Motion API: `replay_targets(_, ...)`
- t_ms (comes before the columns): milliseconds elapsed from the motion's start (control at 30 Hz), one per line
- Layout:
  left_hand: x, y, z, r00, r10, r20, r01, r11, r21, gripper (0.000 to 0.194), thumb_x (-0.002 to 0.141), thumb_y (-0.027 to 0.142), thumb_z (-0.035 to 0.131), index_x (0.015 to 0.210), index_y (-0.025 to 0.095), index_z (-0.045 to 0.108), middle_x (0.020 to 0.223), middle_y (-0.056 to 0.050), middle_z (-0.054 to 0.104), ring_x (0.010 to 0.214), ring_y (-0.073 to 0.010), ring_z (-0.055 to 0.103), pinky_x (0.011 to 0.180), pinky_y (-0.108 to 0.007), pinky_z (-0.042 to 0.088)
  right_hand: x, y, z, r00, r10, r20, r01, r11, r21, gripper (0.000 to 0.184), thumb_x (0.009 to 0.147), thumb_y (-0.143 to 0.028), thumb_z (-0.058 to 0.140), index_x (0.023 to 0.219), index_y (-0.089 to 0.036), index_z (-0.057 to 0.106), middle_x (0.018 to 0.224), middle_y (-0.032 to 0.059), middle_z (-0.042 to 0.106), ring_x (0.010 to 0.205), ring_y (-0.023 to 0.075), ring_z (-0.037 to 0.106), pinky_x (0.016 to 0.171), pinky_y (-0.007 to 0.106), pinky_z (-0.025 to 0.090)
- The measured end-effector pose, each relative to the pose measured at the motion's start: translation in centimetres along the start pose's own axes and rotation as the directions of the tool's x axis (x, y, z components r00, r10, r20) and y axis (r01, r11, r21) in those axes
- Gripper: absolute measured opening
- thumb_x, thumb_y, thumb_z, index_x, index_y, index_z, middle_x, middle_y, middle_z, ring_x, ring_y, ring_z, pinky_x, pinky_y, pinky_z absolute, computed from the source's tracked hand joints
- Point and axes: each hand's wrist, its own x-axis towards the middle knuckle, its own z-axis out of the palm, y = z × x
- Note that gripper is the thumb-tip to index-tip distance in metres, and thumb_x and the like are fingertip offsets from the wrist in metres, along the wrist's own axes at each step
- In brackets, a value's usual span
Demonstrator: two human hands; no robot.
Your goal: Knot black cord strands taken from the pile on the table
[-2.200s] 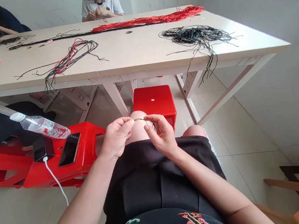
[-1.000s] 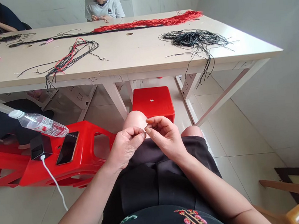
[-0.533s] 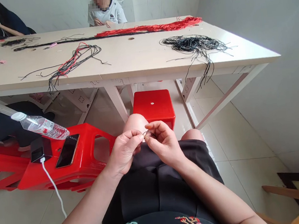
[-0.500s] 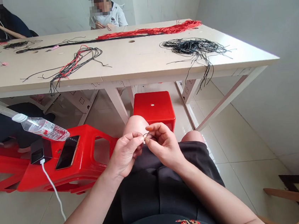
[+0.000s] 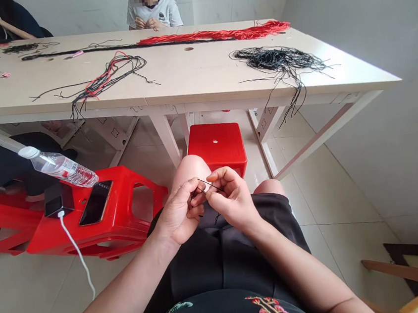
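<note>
Over my lap, a thin black cord point(image 5: 209, 183) runs between my two hands. My left hand point(image 5: 182, 210) is closed on one part of it, thumb against the curled fingers. Thumb and fingertips of my right hand point(image 5: 232, 197) pinch another part close by. Short black ends hang below the hands, in front of the black shorts point(image 5: 201, 262). How the cord is looped or knotted inside the fingers is too small to make out.
Ahead stands a pale table point(image 5: 193, 73) bearing a black cord bundle point(image 5: 277, 59), a black-and-red bundle point(image 5: 107, 75) and long red cords point(image 5: 218, 34). Left, a red stool point(image 5: 126, 225) holds a water bottle point(image 5: 60, 167), phone point(image 5: 96, 203) and charger point(image 5: 58, 199). Two people sit beyond.
My fingers have shifted on the cord; a straight stretch now shows between the hands where a small loop was. Loose black ends now show underneath. The view has tilted slightly.
</note>
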Motion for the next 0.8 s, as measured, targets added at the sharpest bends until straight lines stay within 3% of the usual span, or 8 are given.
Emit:
replay_targets(167, -0.1, 0.0, 0.1, 0.987, 0.160, -0.014, -0.157, 0.979, 0.134, 0.022, 0.066, 0.028, 0.075, 0.068, 0.012, 0.061, 0.055, 0.005, 0.039, 0.048, -0.0023, 0.031, 0.036, -0.008, 0.023, 0.4, 0.5, -0.6, 0.998, 0.056, 0.008, -0.056, 0.998, -0.010, 0.023, 0.068, -0.025, 0.069, 0.088, -0.020, 0.059, 0.060, -0.0051, 0.060, 0.058, 0.0117, 0.061, 0.060, 0.027, 0.052)
replay_targets(367, -1.0, 0.3, 0.0, 0.988, 0.140, -0.063, -0.126, 0.974, 0.189, 0.024, 0.062, 0.030, 0.079, 0.070, 0.013, 0.064, 0.060, 0.003, 0.045, 0.051, -0.0030, 0.035, 0.036, -0.009, 0.021, 0.5, 0.9, -1.0, 0.998, 0.021, 0.054, -0.019, 0.999, -0.043, 0.015, 0.071, -0.033, 0.072, 0.075, -0.019, 0.067, 0.073, 0.0013, 0.069, 0.068, 0.0145, 0.063, 0.065, 0.029, 0.051)
replay_targets(633, -2.2, 1.2, 0.2, 0.979, 0.148, -0.143, -0.116, 0.971, 0.211, 0.017, 0.068, 0.019, 0.066, 0.084, 0.014, 0.064, 0.076, -0.004, 0.063, 0.055, -0.0054, 0.047, 0.036, -0.011, 0.024, 0.7, 0.3, -1.6, 0.991, 0.131, -0.023, -0.132, 0.991, -0.015, 0.022, 0.067, -0.035, 0.074, 0.065, -0.016, 0.064, 0.051, -0.0063, 0.048, 0.044, 0.0039, 0.033, 0.043, 0.020, 0.027)
replay_targets(800, -2.9, 1.7, 0.6, 0.981, 0.138, -0.135, -0.110, 0.975, 0.194, 0.017, 0.067, 0.021, 0.062, 0.083, 0.015, 0.061, 0.074, -0.005, 0.067, 0.054, -0.0078, 0.050, 0.037, -0.014, 0.026, 0.4, 0.1, -1.4, 0.991, 0.130, -0.031, -0.130, 0.991, 0.024, 0.020, 0.067, -0.034, 0.074, 0.067, -0.016, 0.064, 0.050, -0.0072, 0.045, 0.043, 0.0035, 0.028, 0.042, 0.020, 0.025)
